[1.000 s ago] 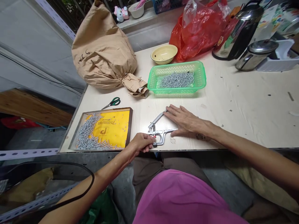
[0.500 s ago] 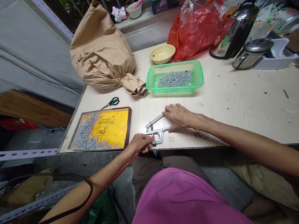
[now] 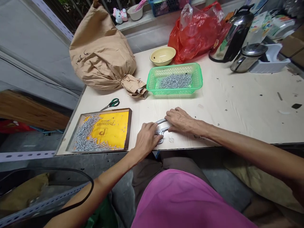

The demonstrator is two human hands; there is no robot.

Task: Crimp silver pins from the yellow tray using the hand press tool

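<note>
The pale bench is stretching out in front of the seated person, and a big brown sack, its neck bunched, is slumping on its far left part. A red plastic bag is sitting along the back, with a steel-and-black kettle standing just beside it. Nearer the person, a shallow tray is lying close to the front edge, left of both hands, while a green openwork basket is resting beyond them, just in front of a cream bowl. The hand-press pliers are lying between the hands near the front edge. The right hand is pinching the pliers' handle ends between fingers and thumb; the left hand is covering their head, and I cannot tell whether its grip is pinching anything. Green-handled scissors are lying just behind the tray. Slender silvery metal pieces are heaping up in the basket and the tray.
</note>
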